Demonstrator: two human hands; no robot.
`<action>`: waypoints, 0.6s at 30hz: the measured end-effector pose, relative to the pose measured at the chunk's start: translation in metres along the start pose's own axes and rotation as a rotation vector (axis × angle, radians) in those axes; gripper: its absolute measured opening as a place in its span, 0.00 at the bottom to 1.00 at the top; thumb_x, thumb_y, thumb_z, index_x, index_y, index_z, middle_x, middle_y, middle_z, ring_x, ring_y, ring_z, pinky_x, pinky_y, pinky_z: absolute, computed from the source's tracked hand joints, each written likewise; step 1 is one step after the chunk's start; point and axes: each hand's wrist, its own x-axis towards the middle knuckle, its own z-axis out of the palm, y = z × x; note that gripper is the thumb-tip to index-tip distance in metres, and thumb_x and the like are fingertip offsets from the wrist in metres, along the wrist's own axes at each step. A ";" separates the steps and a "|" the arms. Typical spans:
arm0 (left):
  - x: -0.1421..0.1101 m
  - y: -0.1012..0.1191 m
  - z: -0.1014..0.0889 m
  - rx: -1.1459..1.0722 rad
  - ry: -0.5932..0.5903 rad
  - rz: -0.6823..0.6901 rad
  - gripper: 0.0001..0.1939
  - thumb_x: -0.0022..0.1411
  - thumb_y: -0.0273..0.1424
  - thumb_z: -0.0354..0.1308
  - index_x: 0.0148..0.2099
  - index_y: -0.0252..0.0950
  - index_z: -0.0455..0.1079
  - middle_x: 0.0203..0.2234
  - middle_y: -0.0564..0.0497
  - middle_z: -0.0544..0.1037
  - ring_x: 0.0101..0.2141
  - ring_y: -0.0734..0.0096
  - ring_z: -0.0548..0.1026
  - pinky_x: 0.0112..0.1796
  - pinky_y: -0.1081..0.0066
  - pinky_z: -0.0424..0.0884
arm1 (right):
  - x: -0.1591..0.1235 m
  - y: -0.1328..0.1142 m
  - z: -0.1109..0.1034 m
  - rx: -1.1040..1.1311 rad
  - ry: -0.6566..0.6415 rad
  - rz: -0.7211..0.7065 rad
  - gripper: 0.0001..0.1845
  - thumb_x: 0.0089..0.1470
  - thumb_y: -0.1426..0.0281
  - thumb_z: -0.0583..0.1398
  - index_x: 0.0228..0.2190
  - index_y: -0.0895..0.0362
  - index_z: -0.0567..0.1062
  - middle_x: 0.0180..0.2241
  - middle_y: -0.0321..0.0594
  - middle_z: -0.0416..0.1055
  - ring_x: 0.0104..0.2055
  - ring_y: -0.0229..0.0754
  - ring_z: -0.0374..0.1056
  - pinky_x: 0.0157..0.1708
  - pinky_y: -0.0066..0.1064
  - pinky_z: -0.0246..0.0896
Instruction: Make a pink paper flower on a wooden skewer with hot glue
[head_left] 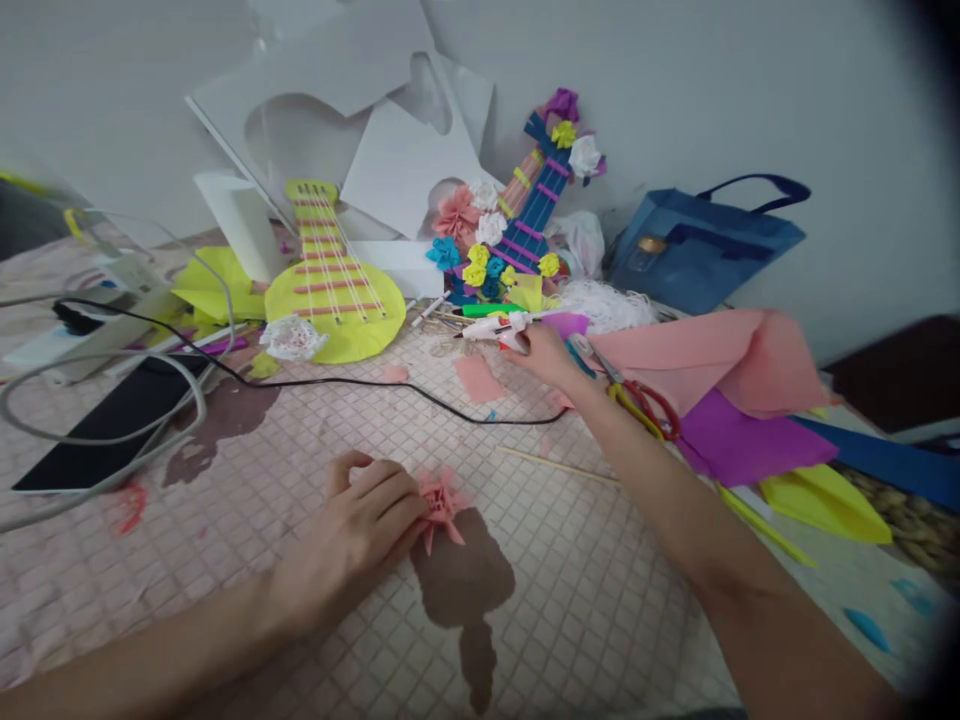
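My left hand [373,510] rests low over the table with its fingers closed on a pink paper flower [444,502]. The flower's pointed petals spread out past the fingertips. Farther off, my right hand [544,352] is wrapped around the handle of a white hot glue gun [491,328], whose dark tip points left. A green marker [491,310] lies just behind the gun. A small pink paper piece [478,379] is on the table in front of it. A thin wooden stick [559,466] lies between my two arms.
A yellow paper guitar [337,310] and a blue flower-covered one [529,220] lean at the back. Scissors [645,405] and pink crepe paper [720,350] lie by my right forearm. A black cord [360,382] crosses the table. A tablet [112,425] sits left.
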 end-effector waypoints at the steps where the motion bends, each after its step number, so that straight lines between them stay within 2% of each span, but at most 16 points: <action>1: -0.002 -0.001 -0.001 0.004 0.006 0.000 0.07 0.66 0.27 0.50 0.35 0.37 0.68 0.29 0.54 0.73 0.35 0.69 0.68 0.43 0.60 0.54 | -0.006 -0.001 -0.004 -0.001 0.029 0.013 0.13 0.49 0.64 0.62 0.34 0.61 0.71 0.35 0.48 0.70 0.38 0.48 0.64 0.36 0.36 0.56; 2: -0.003 -0.003 -0.002 0.010 0.015 -0.001 0.07 0.66 0.27 0.50 0.36 0.37 0.68 0.29 0.54 0.74 0.35 0.69 0.69 0.43 0.60 0.54 | -0.015 -0.003 -0.010 0.000 0.060 0.024 0.14 0.50 0.65 0.61 0.37 0.61 0.70 0.39 0.50 0.69 0.42 0.50 0.63 0.37 0.37 0.57; 3: -0.004 -0.003 -0.002 0.016 0.025 0.000 0.07 0.66 0.27 0.50 0.36 0.38 0.68 0.30 0.54 0.74 0.35 0.69 0.69 0.43 0.60 0.54 | -0.027 -0.005 -0.018 0.007 0.142 0.041 0.14 0.51 0.66 0.61 0.39 0.60 0.69 0.41 0.51 0.68 0.44 0.50 0.63 0.39 0.37 0.57; 4: -0.005 -0.004 -0.003 0.021 0.037 0.002 0.07 0.66 0.27 0.50 0.36 0.38 0.69 0.29 0.54 0.74 0.35 0.69 0.69 0.43 0.61 0.54 | -0.042 -0.008 -0.028 0.031 0.182 0.036 0.12 0.52 0.67 0.60 0.39 0.59 0.69 0.40 0.49 0.68 0.44 0.49 0.63 0.39 0.37 0.57; 5: -0.005 -0.004 -0.003 0.023 0.048 0.002 0.07 0.66 0.27 0.50 0.36 0.38 0.69 0.30 0.54 0.75 0.35 0.69 0.69 0.43 0.60 0.53 | -0.059 -0.012 -0.038 0.069 0.139 0.013 0.08 0.54 0.68 0.58 0.36 0.57 0.69 0.37 0.46 0.69 0.40 0.46 0.65 0.37 0.36 0.58; 6: -0.005 -0.004 -0.003 0.021 0.055 0.003 0.07 0.66 0.27 0.51 0.36 0.38 0.69 0.30 0.54 0.75 0.35 0.69 0.69 0.44 0.60 0.53 | -0.077 -0.016 -0.048 0.108 0.027 -0.020 0.04 0.56 0.68 0.56 0.33 0.56 0.69 0.33 0.41 0.69 0.35 0.43 0.65 0.34 0.33 0.58; 8: -0.004 -0.004 -0.002 0.005 0.055 -0.001 0.06 0.65 0.27 0.51 0.37 0.38 0.69 0.30 0.54 0.75 0.35 0.69 0.69 0.44 0.60 0.53 | -0.115 -0.023 -0.063 0.164 -0.275 -0.088 0.03 0.55 0.68 0.57 0.31 0.54 0.69 0.30 0.37 0.69 0.33 0.41 0.65 0.32 0.32 0.59; 9: -0.004 -0.004 -0.002 -0.007 0.057 -0.005 0.06 0.65 0.27 0.52 0.37 0.38 0.69 0.30 0.54 0.75 0.36 0.69 0.69 0.44 0.61 0.53 | -0.132 -0.025 -0.067 0.163 -0.333 -0.108 0.03 0.54 0.68 0.58 0.31 0.54 0.69 0.32 0.37 0.69 0.35 0.41 0.65 0.34 0.32 0.59; 11: -0.003 -0.004 -0.001 -0.026 0.057 -0.013 0.05 0.65 0.26 0.52 0.37 0.38 0.69 0.30 0.54 0.75 0.36 0.69 0.70 0.44 0.61 0.53 | -0.160 -0.024 -0.068 0.134 -0.368 -0.111 0.01 0.54 0.71 0.57 0.31 0.55 0.68 0.34 0.38 0.68 0.39 0.43 0.64 0.37 0.34 0.60; 14: -0.003 -0.003 0.000 -0.042 0.049 -0.020 0.05 0.65 0.27 0.53 0.36 0.38 0.69 0.30 0.55 0.75 0.35 0.69 0.70 0.44 0.60 0.53 | -0.182 -0.013 -0.058 0.089 -0.266 -0.063 0.05 0.56 0.76 0.53 0.29 0.55 0.66 0.32 0.38 0.66 0.37 0.42 0.63 0.37 0.34 0.59; 18: -0.005 -0.003 0.000 -0.059 0.026 -0.040 0.04 0.64 0.28 0.54 0.37 0.39 0.69 0.31 0.56 0.75 0.36 0.69 0.70 0.45 0.60 0.53 | -0.184 0.004 -0.044 0.066 -0.118 -0.022 0.04 0.55 0.75 0.53 0.32 0.55 0.65 0.33 0.39 0.66 0.37 0.42 0.63 0.36 0.34 0.59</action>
